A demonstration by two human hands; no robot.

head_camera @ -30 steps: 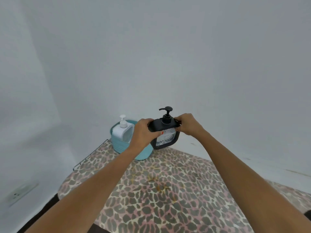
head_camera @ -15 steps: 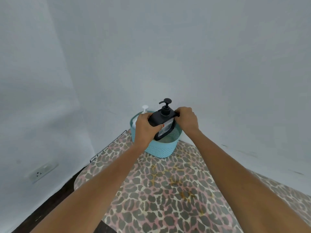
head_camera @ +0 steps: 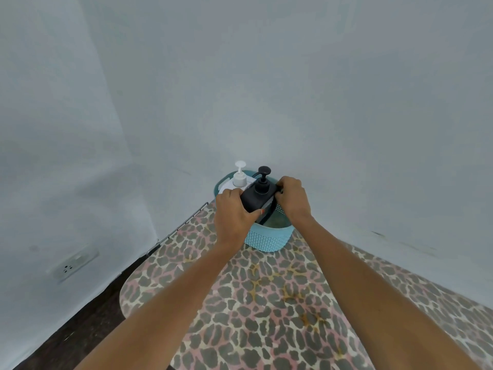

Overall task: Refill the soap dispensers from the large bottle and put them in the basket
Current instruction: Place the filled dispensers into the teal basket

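Note:
A black-topped soap dispenser [head_camera: 258, 194] with a black pump sits partly down inside the light blue basket [head_camera: 269, 237] at the far end of the board. My left hand [head_camera: 234, 217] grips its left side and my right hand [head_camera: 293, 198] grips its right side. A white pump dispenser [head_camera: 239, 180] stands in the basket just behind and to the left. The black dispenser's lower body is hidden by the basket wall and my hands.
The basket stands on a leopard-print ironing board [head_camera: 266, 303] pushed into a corner of pale walls. A wire rack edge [head_camera: 177, 228] runs along the board's left end. A wall socket [head_camera: 72, 264] sits low on the left wall, dark floor below.
Both hands have carried the black dispenser from in front of the basket over its rim and down into it. The camera view has shifted so the basket appears further right.

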